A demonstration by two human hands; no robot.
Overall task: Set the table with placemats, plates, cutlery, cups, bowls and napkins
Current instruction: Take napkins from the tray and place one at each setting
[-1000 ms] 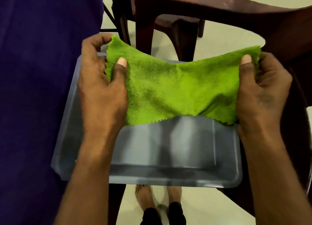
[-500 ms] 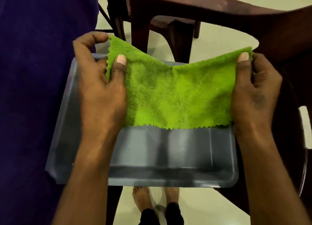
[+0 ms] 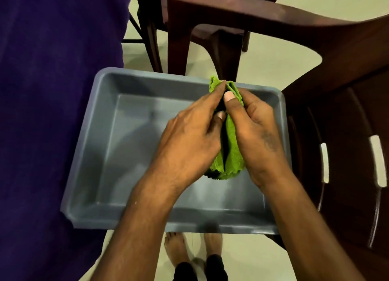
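Green cloth napkin folded in half, held upright over right-centre of grey plastic tub. Left hand and right hand pressed together at frame centre, each pinching napkin between thumb and fingers, thumbs meeting near its top edge. Purple cloth fills left of frame. Dark brown plastic chairs at top and right. Bare feet on pale floor, bottom centre.

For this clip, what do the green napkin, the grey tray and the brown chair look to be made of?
Green napkin: looks like microfibre or terry cloth, with a fuzzy matte nap and a zigzag-cut edge, folded between both hands. Grey tray: probably moulded plastic, smooth with a soft sheen and rounded corners. Brown chair: likely moulded plastic, glossy, with slots cut in it; painted wood cannot be ruled out.
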